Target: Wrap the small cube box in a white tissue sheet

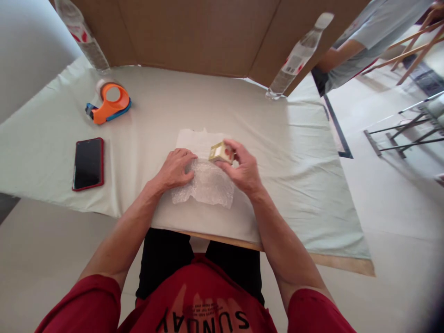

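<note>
My right hand (244, 169) is closed around a small cream and gold box (221, 153), holding it just above the far edge of a sheet of bubble wrap (208, 185). The bubble wrap lies on the pale cloth near the table's front edge. My left hand (174, 169) rests on the left part of the bubble wrap with its fingers curled, pressing it down. A white sheet of paper (194, 138) lies under and behind the wrap.
A red-cased phone (88, 163) lies face up at the left. An orange tape dispenser (110, 104) sits behind it. Two plastic water bottles (85, 37) (294, 58) stand against a cardboard screen (194, 32). Another person's sleeve and arm (350, 46) show at the upper right.
</note>
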### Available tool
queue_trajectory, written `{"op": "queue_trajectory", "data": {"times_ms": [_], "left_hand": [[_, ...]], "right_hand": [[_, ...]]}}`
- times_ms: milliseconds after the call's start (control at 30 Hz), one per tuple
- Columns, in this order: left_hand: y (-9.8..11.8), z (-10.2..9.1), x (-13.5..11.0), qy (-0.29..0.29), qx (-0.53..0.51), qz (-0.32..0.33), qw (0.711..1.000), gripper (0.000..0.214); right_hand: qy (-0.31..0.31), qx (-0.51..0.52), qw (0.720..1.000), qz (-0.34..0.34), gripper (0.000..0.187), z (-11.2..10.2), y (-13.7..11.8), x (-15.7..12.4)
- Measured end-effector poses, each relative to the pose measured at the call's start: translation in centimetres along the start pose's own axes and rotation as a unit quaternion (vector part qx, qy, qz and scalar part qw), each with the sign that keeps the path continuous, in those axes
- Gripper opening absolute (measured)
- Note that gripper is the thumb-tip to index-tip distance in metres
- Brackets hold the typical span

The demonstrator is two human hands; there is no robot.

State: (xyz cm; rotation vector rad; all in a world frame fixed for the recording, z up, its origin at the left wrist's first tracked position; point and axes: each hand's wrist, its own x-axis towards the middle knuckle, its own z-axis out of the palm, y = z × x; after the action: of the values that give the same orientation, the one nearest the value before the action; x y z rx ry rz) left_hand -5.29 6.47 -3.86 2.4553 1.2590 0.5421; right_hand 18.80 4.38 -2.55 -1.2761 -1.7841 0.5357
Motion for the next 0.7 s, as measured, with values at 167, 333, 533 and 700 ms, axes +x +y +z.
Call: {"op": "queue_trajectory", "data": {"times_ms": [167,333,533,700], "left_hand": [[-0.2,0.1,0.1,0.011,-0.006,-0.021,1.0,0.055],[-0.3,0.0,0.2,-0.007,0.0,-0.006,1.0,0.052],[-0.1,-0.1,0.2,-0.006,0.012,0.002,1.0,0.052],[0.0,-0.3,0.2,-0.013,0.012,0.006,1.0,0.052]], "right_hand": [[-0.165,0.004,0.983,-0.081,0.055,2.3,-0.1,-0.9],[-0.174,0.01,0.983,-0.049,0.062,1.8,0.6,-0.8],[-0.176,0.001,0.982,-0.061,0.055,2.0,0.4,-0.9],[-0.176,-0.003,0.982,-0.068,0.059,2.2,0.6,-0.9]]}}
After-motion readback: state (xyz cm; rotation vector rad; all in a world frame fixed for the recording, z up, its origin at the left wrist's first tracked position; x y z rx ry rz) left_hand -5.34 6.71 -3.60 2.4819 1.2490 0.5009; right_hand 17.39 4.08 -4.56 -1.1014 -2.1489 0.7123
